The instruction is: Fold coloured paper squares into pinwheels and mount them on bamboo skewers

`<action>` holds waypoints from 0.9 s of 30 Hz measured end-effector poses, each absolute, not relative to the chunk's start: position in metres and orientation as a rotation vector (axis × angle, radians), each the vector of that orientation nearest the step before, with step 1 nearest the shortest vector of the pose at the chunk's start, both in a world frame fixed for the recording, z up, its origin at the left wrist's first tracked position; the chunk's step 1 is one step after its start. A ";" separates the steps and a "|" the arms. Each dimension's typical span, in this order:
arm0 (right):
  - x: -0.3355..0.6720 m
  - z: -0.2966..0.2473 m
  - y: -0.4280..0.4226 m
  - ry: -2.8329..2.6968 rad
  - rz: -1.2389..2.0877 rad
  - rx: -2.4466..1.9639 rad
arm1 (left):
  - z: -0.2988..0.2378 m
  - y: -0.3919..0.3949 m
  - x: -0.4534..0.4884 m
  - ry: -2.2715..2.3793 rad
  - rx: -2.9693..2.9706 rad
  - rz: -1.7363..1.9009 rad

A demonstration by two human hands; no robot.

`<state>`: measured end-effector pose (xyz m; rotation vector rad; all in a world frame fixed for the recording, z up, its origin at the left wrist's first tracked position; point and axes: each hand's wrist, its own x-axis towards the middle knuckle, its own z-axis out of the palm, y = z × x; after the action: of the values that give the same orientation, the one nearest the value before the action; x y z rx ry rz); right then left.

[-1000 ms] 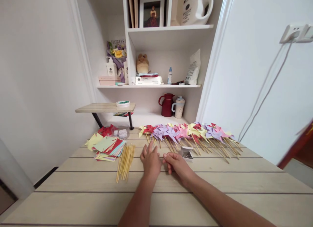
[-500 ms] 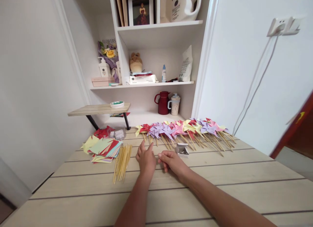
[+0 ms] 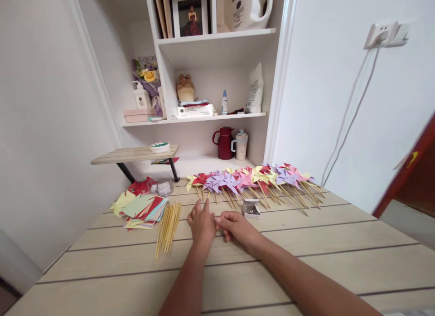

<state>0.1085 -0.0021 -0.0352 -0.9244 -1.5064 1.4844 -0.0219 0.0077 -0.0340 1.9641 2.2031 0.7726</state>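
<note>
My left hand [image 3: 201,223] rests low over the table, its fingers spread forward and its thumb toward the right. Close against that thumb, my right hand [image 3: 235,227] pinches with thumb and forefinger; whatever sits between those tips is too small to make out. A small open white box [image 3: 251,209] with tiny dark metallic pieces in it stands just beyond my right hand. Left of my left hand lies a bundle of thin wooden sticks [image 3: 168,227]. Several paper pinwheels on sticks [image 3: 222,182], purple, red, pink and yellow, lie in a row behind both hands.
Coloured paper sheets [image 3: 141,208] are stacked at the left, beside a clear plastic container [image 3: 161,188] and red paper [image 3: 141,186]. A small raised wooden stand [image 3: 136,153] holds a round white tin [image 3: 159,147]. On the shelving behind stand a red jug [image 3: 224,143] and a cup [image 3: 241,146].
My right fingertips have come closer to my left thumb, so the gap between the hands has narrowed. The whole view has shifted slightly; the things on the table lie as before.
</note>
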 end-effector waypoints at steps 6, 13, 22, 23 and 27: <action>0.110 -0.036 -0.003 -1.531 1.483 -0.958 | -0.037 0.012 -0.028 1.994 1.677 1.306; 0.109 -0.039 -0.003 -1.576 1.453 -0.990 | -0.014 -0.002 -0.026 1.713 1.458 1.773; 0.109 -0.039 -0.003 -1.633 1.408 -1.025 | 0.055 -0.021 -0.150 1.984 2.133 1.555; 0.109 -0.039 -0.003 -1.635 1.411 -1.018 | 0.059 -0.018 -0.174 2.083 2.184 1.409; 0.108 -0.039 -0.001 -1.651 1.403 -1.018 | 0.067 -0.006 -0.248 2.266 2.319 0.958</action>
<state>0.1078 -0.0008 -0.0394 -1.0178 -1.6513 1.4028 -0.2483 -0.0064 0.0667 2.3188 2.2661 0.9581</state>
